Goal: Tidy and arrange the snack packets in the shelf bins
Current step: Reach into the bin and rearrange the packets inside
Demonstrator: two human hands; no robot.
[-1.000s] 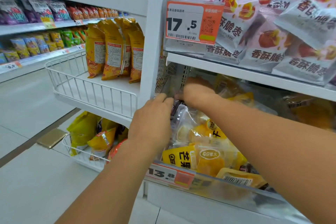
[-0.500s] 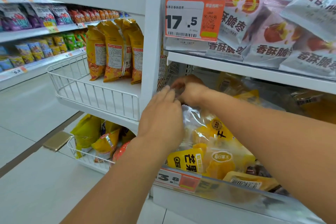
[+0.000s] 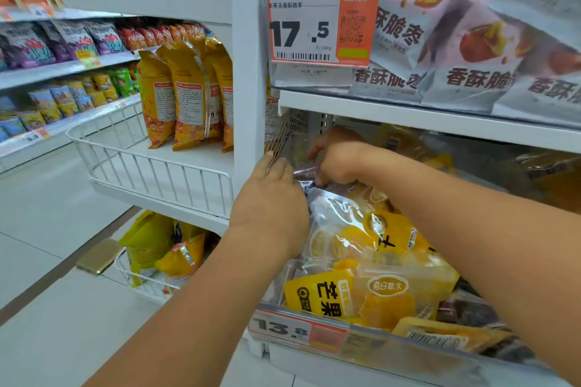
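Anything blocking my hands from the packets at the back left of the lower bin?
Nothing visible. Both the left hand and right hand already reach the dark-edged clear packet beside the white wire mesh divider.

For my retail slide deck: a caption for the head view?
Both hands, left and right, handle a packet in the mango snack bin.

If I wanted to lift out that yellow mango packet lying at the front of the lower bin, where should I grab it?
Probably by its upper left corner, coming down from above. The yellow mango packet lies flat and tilted against the bin's clear front lip, which blocks a frontal approach. Its right side is overlapped by a clear packet of orange pieces, so the free left corner looks easiest to pinch.
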